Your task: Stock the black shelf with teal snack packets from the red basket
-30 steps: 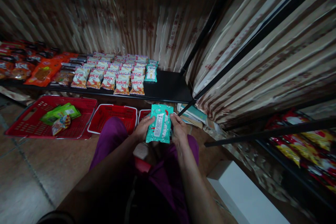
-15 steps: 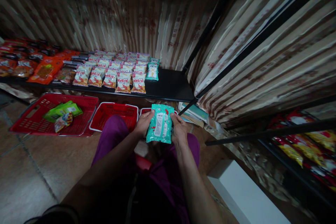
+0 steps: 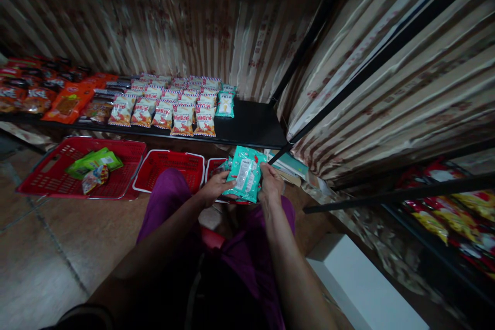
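Pinching a teal packet by its right edge with the right hand; touching its lower left side with the left hand, unable to tell whether gripping there. Holding it above the knees, before the black shelf, overlapping in view a partly hidden red basket.

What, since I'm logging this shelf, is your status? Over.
Right grip closed on teal snack packet; left grip at its left edge. Black shelf leg near right grip; white-rimmed red basket partly hidden behind packet.
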The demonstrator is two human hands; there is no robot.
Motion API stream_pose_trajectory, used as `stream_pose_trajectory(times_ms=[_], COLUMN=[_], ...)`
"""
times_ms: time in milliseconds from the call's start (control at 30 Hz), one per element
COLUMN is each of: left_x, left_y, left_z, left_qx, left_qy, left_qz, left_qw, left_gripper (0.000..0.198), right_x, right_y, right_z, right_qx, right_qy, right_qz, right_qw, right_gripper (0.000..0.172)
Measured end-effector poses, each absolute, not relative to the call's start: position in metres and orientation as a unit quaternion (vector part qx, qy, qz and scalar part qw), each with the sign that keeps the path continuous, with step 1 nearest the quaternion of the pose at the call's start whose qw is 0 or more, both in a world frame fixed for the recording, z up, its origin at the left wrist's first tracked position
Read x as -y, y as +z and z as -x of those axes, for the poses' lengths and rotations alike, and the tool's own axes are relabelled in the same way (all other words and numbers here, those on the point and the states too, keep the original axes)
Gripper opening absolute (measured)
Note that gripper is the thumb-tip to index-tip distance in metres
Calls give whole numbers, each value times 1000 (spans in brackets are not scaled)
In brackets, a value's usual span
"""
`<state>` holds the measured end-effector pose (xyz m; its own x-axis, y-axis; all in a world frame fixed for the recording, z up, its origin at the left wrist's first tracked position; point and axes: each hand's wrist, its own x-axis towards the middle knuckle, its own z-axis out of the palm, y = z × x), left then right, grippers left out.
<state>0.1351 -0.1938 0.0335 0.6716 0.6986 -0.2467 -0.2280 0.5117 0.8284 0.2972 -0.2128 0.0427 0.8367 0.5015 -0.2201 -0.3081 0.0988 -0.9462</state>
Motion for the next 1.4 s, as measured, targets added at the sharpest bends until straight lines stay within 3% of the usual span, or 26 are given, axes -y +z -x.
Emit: stream_pose_trajectory(times_ms=[233, 533, 700, 1033, 1233, 1400], left_x=[193, 184, 182, 183, 186, 189], left_y=[26, 23, 28, 18, 23, 29], left_z=[-135, -140, -141, -141, -142, -146], left_qx=[-280, -320, -336, -319, -348, -336], left_qy=[300, 347, 349, 353, 362, 374], left_qz=[-403, -377, -371, -376, -365, -363], left_qw=[818, 797, 792, 795, 784, 785], left_gripper=[64, 43, 36, 48, 55, 61], right_x=[211, 224, 233, 229, 230, 233], right_y=[49, 48, 45, 21, 19, 32], right_z=[-298, -290, -283, -286, -289, -285], right_qx=[61, 138, 170, 179, 345, 477], right_qy=[306, 411, 452, 405, 206, 1], right_qz=[612, 588, 584, 598, 688, 712], right_qw=[727, 683, 653, 668, 604, 515], right_gripper=[25, 43, 44, 42, 51, 39])
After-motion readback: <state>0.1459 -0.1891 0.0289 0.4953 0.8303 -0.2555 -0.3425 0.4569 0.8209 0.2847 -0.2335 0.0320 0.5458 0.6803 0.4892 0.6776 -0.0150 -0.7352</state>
